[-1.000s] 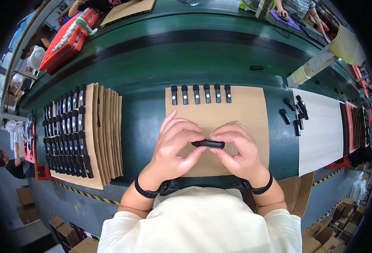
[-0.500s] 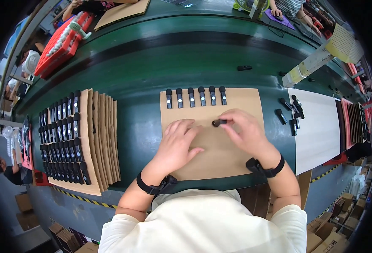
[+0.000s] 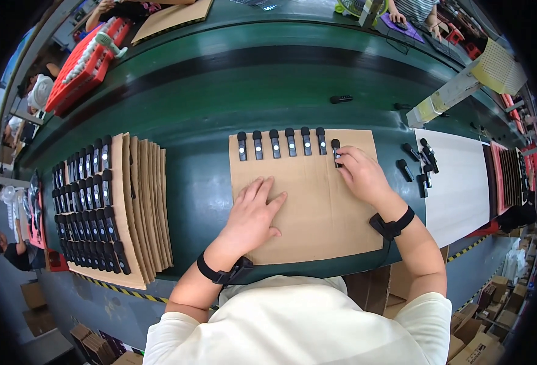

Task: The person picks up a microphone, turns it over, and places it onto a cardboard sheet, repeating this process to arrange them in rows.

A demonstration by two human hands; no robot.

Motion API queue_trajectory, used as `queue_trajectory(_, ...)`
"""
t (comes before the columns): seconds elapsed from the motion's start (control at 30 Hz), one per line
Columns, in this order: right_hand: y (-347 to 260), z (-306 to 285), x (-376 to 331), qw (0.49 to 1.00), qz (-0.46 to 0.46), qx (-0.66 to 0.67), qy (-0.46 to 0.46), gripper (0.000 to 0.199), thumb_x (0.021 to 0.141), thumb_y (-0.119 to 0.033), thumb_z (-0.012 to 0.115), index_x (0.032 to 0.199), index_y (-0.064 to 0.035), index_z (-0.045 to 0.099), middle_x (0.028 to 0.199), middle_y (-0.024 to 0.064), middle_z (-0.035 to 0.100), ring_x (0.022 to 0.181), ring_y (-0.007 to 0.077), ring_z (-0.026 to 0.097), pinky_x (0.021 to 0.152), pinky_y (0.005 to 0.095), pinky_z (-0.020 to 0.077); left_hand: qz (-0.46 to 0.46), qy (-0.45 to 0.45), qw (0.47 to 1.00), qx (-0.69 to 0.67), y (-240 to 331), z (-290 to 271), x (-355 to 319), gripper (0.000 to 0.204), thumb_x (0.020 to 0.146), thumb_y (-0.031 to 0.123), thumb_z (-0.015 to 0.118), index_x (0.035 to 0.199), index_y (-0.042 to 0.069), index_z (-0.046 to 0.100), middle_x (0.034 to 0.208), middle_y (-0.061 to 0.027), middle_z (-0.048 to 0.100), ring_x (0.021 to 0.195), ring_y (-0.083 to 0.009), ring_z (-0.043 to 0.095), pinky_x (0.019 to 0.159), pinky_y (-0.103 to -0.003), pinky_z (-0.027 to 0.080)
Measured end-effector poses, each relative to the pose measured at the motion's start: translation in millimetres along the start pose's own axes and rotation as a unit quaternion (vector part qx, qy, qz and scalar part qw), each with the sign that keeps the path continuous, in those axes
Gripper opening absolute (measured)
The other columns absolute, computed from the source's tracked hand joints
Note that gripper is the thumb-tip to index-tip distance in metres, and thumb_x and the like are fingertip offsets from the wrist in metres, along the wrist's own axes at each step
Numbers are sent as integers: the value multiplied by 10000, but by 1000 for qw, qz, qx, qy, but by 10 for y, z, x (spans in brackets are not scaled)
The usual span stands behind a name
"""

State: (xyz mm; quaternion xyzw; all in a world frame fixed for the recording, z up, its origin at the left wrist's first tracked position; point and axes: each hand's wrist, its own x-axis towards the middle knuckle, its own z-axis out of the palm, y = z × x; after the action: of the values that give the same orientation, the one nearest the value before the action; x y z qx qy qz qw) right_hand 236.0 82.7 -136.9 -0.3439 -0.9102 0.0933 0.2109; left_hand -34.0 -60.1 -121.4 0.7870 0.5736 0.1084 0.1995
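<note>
A brown cardboard sheet (image 3: 305,225) lies in front of me on the green table. Along its far edge several small black microphones (image 3: 275,145) with foam-like heads stand side by side in a row, a pale dot on each body. At the row's right end my right hand (image 3: 361,173) pinches one more black microphone (image 3: 336,148) by its lower part, head pointing away from me. My left hand (image 3: 253,210) rests on the left part of the cardboard, fingers spread, holding nothing.
At left, stacked cardboard sheets (image 3: 148,207) carry rows of microphones on top. Loose microphones (image 3: 406,170) lie right of my sheet, some on a white board (image 3: 460,182). A single microphone (image 3: 342,98) lies farther back on the green belt. A metal post (image 3: 445,97) stands at far right.
My right hand has moved right and away from me, bringing the microphone from mid-sheet to the row's right end and turning it upright in line. My left hand stays on the cardboard.
</note>
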Motion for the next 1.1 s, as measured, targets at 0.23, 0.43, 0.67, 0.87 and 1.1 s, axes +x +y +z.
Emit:
queue_trajectory(0.23, 104, 37, 156, 1000, 20, -3, 0, 193, 796, -30, 681, 979, -24, 619, 1155, 111, 611, 1025, 318, 618, 844, 394, 526, 4, 2, 1000, 4, 7, 1, 13, 804, 596, 227, 875, 1331, 104, 574, 1473, -214, 381, 1384, -397, 333, 1124, -505, 314)
queue_trajectory(0.43, 101, -29, 244, 1000, 9, -18, 0, 219, 800, -54, 691, 1005, -25, 620, 1165, 113, 606, 1043, 331, 610, 853, 395, 523, 1, 5, 1000, 13, 15, -18, 10, 803, 601, 219, 877, 1337, 125, 571, 1489, -192, 371, 1385, -382, 343, 1109, -475, 349)
queue_trajectory(0.67, 454, -212, 702, 999, 46, -7, -5, 245, 824, -82, 693, 1053, -36, 619, 1206, 122, 578, 1101, 337, 580, 914, 402, 496, 2, 3, 1000, 17, 20, -41, 2, 808, 607, 227, 876, 1343, 127, 556, 1478, -194, 379, 1379, -389, 349, 1107, -481, 349)
queue_trajectory(0.87, 846, 15, 1243, 996, 84, -24, -20, 236, 838, -96, 690, 1060, -44, 631, 1244, 130, 552, 1123, 336, 563, 946, 409, 474, 4, 16, 1000, 8, 42, -53, 2, 770, 646, 227, 858, 1340, 121, 542, 1472, -192, 387, 1372, -391, 358, 1105, -475, 348)
queue_trajectory(1.1, 947, 109, 1457, 988, 101, -53, -105, 221, 844, -94, 683, 1052, -32, 640, 1073, 133, 629, 1017, 329, 610, 907, 392, 499, 10, 77, 995, -61, 19, -201, -15, 632, 708, 190, 822, 1274, 63, 572, 1396, -192, 478, 1301, -385, 448, 1070, -461, 390)
